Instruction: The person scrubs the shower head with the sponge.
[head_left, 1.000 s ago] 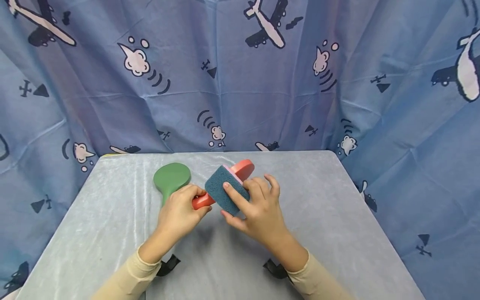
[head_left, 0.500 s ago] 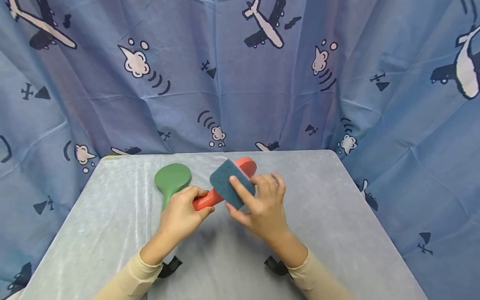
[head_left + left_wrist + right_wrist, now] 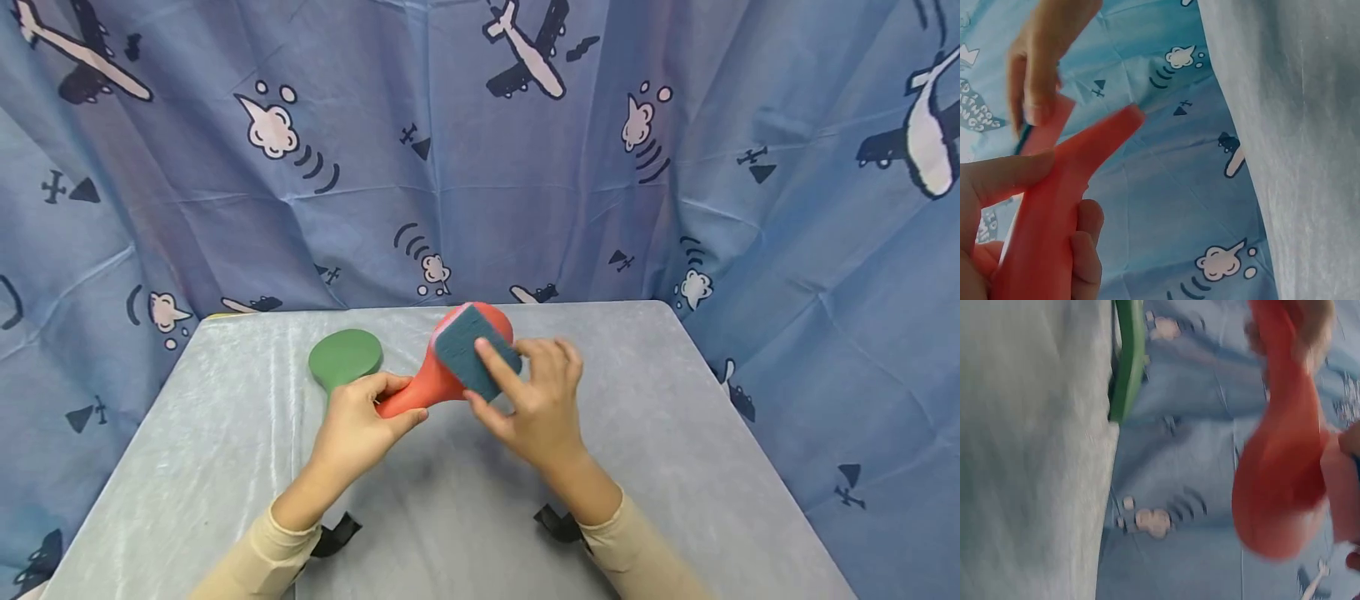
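My left hand (image 3: 358,425) grips the handle of a red paddle (image 3: 424,385) and holds it lifted above the table, its round head tilted up. My right hand (image 3: 534,398) holds a dark blue sponge with a pink backing (image 3: 475,350) pressed flat against the paddle's head. In the left wrist view my fingers (image 3: 1082,244) wrap the red paddle's handle (image 3: 1047,219). The right wrist view shows the red paddle's head (image 3: 1279,475) close up, with the sponge's pink side (image 3: 1342,487) against it. A green paddle (image 3: 343,358) lies flat on the table just behind my left hand.
The table (image 3: 675,433) wears a grey cloth. A blue curtain printed with aeroplanes (image 3: 480,167) hangs behind and on both sides. The green paddle's edge (image 3: 1127,362) shows near the table's far rim in the right wrist view.
The red paddle's head has turned up to face me more, and my right hand has slid the sponge up along it toward the round end. The left hand stayed put.
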A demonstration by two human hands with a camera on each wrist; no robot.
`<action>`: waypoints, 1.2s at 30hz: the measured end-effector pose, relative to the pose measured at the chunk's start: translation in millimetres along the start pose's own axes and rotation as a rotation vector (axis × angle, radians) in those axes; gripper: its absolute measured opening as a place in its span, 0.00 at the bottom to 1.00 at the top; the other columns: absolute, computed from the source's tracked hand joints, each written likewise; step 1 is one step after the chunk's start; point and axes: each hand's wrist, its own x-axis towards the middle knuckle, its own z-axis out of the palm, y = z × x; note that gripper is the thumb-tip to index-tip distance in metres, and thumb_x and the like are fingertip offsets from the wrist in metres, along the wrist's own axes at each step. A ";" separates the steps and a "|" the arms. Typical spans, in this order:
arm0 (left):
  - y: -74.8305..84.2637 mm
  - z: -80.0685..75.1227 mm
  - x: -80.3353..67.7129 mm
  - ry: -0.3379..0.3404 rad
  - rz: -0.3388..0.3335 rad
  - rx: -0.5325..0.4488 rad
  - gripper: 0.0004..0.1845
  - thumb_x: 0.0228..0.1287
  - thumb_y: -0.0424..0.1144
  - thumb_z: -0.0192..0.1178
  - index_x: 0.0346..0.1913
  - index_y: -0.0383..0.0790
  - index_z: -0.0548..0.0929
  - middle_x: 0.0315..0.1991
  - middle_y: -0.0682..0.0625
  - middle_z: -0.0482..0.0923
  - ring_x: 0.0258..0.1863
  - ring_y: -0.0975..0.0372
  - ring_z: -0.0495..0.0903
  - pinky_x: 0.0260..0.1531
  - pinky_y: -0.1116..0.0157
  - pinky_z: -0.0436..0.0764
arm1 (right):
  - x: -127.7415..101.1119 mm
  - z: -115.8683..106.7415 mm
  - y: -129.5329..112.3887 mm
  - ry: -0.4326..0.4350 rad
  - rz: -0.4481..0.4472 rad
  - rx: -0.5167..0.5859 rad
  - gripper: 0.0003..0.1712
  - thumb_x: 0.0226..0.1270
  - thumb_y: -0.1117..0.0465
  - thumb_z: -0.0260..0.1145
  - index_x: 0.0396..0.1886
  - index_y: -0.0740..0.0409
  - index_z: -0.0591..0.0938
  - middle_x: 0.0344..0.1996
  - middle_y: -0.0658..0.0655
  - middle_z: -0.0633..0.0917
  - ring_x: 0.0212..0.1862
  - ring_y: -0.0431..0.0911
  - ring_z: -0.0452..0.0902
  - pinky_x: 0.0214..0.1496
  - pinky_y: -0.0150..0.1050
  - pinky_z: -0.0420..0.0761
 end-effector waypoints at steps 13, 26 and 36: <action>-2.1 -5.2 -2.3 0.023 -0.005 -0.081 0.16 0.49 0.38 0.81 0.43 0.46 0.90 0.33 0.58 0.87 0.29 0.64 0.81 0.28 0.66 0.82 | -3.2 5.0 -10.3 -0.028 -0.016 0.070 0.32 0.65 0.40 0.68 0.66 0.46 0.82 0.43 0.64 0.78 0.47 0.59 0.74 0.60 0.66 0.65; -7.8 -6.4 2.5 0.010 -0.124 -0.282 0.17 0.51 0.36 0.80 0.45 0.44 0.88 0.33 0.49 0.86 0.29 0.59 0.84 0.29 0.67 0.83 | -5.0 10.3 -17.7 -0.032 -0.008 0.096 0.33 0.65 0.42 0.70 0.67 0.47 0.81 0.46 0.66 0.79 0.49 0.59 0.74 0.58 0.65 0.66; -0.6 -12.5 1.5 -0.032 -0.209 -0.384 0.17 0.54 0.37 0.79 0.46 0.40 0.87 0.31 0.44 0.85 0.25 0.59 0.83 0.23 0.68 0.79 | 5.9 -0.8 6.6 -0.029 0.275 0.099 0.33 0.65 0.45 0.71 0.69 0.48 0.80 0.48 0.67 0.78 0.50 0.60 0.71 0.57 0.62 0.64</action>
